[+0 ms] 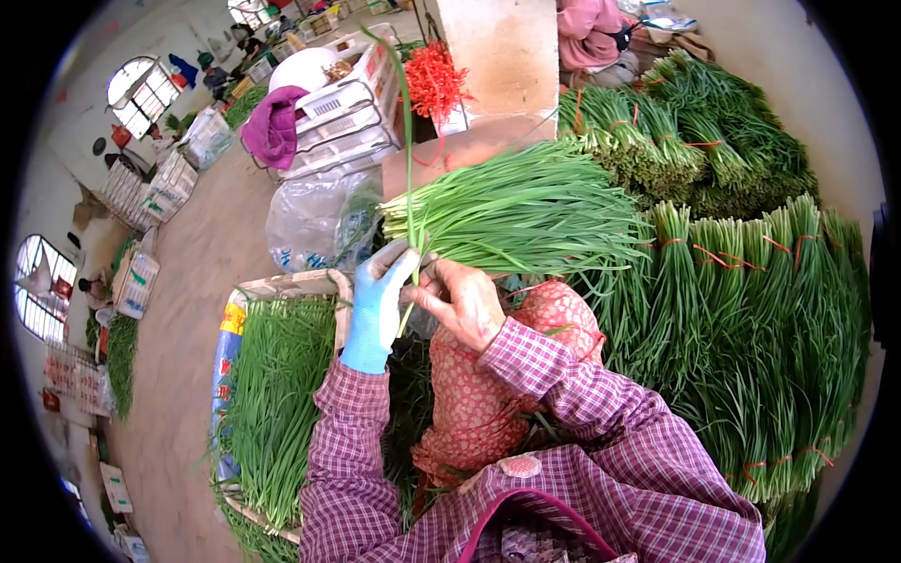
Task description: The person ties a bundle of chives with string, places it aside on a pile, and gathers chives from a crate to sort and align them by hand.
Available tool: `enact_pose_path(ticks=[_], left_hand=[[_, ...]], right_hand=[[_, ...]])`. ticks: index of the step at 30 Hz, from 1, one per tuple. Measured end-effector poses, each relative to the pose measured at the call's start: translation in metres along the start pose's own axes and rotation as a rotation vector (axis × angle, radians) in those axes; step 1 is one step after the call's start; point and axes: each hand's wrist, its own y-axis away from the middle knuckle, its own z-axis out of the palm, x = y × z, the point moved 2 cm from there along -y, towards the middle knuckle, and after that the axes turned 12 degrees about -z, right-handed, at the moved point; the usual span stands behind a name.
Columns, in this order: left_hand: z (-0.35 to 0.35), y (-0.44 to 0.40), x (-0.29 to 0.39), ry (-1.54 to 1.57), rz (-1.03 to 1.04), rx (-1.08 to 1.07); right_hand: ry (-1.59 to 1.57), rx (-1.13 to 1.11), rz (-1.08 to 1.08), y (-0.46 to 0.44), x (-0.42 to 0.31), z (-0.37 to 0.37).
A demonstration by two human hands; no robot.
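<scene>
My left hand [380, 300], in a blue and white glove, pinches a few long garlic chive stalks [410, 159] that stand upright, one leaf tip bending over at the top. Close beside it, my bare right hand [465, 302] has its thumb and fingers pinched together at the lower stalks; what exactly lies between them is hidden. Just beyond both hands a loose heap of garlic chives [535, 206] lies on a brown board [402, 173], pale stem ends to the left. Below my hands are my knees in red flowered cloth [479, 399].
A crate [314, 281] of loose chives stands at left. Tied chive bundles [741, 328] are stacked along the right wall. Red ties [435, 83] hang by a pillar [502, 56], near white crates [343, 122] and a plastic bag [310, 225]. Another person [591, 38] sits behind.
</scene>
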Motion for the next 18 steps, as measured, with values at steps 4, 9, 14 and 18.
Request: enact_pose_path(ticks=[4,9,14,18], left_hand=[[-0.04,0.016,-0.005,0.168,-0.106,0.014],[-0.047,0.053,0.013,-0.021,-0.093,0.08],[-0.057,0.067,0.016,-0.08,0.001,-0.049],[-0.059,0.071,0.024,-0.193,-0.089,-0.038]], right_hand=[[0.052,-0.108,-0.222,0.011,-0.012,0.015],[0.307,-0.005,-0.682,0.001,-0.05,0.018],[0.229,0.038,-0.871,-0.009,-0.063,0.021],[0.386,0.068,-0.766,-0.015,-0.058,-0.013]])
